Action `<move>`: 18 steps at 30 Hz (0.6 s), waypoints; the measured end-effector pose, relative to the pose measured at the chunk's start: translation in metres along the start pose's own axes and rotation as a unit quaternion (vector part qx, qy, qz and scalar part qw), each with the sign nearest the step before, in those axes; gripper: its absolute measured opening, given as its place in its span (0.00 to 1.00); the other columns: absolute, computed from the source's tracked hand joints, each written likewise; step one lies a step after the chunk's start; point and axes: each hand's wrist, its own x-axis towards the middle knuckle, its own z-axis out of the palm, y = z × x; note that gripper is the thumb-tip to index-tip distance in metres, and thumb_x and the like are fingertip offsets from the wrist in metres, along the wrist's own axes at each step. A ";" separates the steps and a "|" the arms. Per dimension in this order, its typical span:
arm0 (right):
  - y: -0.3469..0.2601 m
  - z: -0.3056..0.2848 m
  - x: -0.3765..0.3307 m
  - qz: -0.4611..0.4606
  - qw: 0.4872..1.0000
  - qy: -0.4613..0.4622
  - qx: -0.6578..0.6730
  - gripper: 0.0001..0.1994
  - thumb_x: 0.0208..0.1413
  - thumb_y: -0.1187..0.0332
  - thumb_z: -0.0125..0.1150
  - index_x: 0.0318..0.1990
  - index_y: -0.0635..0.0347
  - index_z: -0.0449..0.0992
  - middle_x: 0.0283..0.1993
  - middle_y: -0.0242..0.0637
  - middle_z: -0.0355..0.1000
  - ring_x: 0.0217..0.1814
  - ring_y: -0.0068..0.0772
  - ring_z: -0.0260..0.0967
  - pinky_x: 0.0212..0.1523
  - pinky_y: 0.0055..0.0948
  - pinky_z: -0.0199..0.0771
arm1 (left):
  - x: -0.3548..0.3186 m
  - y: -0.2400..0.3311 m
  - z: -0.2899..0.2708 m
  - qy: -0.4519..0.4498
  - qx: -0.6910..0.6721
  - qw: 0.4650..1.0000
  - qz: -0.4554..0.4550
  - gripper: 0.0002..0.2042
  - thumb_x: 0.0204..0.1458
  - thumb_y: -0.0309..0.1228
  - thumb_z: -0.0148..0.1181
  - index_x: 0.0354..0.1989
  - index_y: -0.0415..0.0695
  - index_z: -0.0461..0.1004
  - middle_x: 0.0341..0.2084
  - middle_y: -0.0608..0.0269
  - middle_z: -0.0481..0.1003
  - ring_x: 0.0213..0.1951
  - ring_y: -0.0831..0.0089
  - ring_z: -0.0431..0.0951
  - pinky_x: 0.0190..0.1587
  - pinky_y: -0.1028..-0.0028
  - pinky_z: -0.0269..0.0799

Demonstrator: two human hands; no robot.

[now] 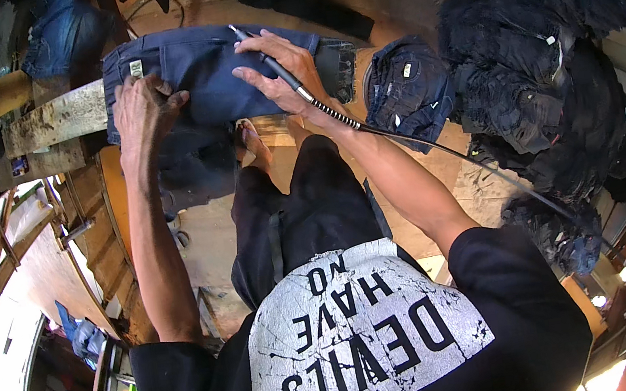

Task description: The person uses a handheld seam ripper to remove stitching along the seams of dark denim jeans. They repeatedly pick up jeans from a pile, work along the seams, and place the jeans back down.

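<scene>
Dark blue jeans (203, 71) are pulled over a long, stained flat board (58, 119) in front of me. A small pale label sits near their left end. My left hand (141, 111) rests on that end with curled fingers, its thumb against the cloth. In my right hand (287, 67) is a slim rotary tool handpiece (279, 70), held between thumb and fingers over the right part of the jeans. Its pointed tip faces up and left, apart from my fingers. From its rear, a coiled spring sleeve and a dark flexible cable (468, 159) run down to the right.
Folded dark jeans (410, 90) lie on a round support just right of the board. A big heap of dark garments (521, 78) fills the right side. More blue denim (66, 34) hangs at the upper left. Cardboard-like brown sheeting (212, 246) covers the floor.
</scene>
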 end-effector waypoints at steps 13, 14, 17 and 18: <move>-0.021 0.005 0.010 0.023 0.998 -0.024 -0.044 0.13 0.63 0.64 0.76 0.52 0.57 0.85 0.54 0.44 0.86 0.66 0.54 0.80 0.73 0.47 0.73 | -0.003 -0.038 0.008 0.102 -0.267 0.958 0.007 0.27 0.42 0.40 0.85 0.48 0.40 0.80 0.42 0.49 0.86 0.46 0.50 0.87 0.53 0.55 0.81; -0.025 0.002 0.013 0.002 0.999 -0.025 -0.040 0.12 0.65 0.65 0.74 0.52 0.58 0.85 0.54 0.45 0.86 0.65 0.53 0.81 0.73 0.47 0.73 | -0.008 -0.039 0.009 0.061 -0.370 0.926 -0.054 0.26 0.43 0.37 0.85 0.48 0.40 0.80 0.40 0.50 0.86 0.45 0.51 0.87 0.52 0.55 0.81; -0.034 0.001 0.024 0.009 0.999 -0.048 -0.023 0.11 0.73 0.66 0.65 0.54 0.64 0.84 0.51 0.49 0.86 0.59 0.45 0.84 0.63 0.39 0.81 | -0.023 -0.041 0.015 0.095 -0.340 0.935 -0.037 0.35 0.46 0.32 0.83 0.62 0.45 0.71 0.43 0.52 0.86 0.51 0.51 0.87 0.54 0.59 0.80; -0.036 0.003 0.029 -0.004 0.999 -0.035 0.012 0.13 0.74 0.65 0.65 0.55 0.65 0.83 0.51 0.50 0.86 0.57 0.44 0.85 0.60 0.37 0.83 | -0.027 -0.041 0.018 0.117 -0.302 0.946 -0.031 0.38 0.46 0.31 0.83 0.65 0.46 0.68 0.45 0.51 0.86 0.53 0.50 0.86 0.55 0.59 0.80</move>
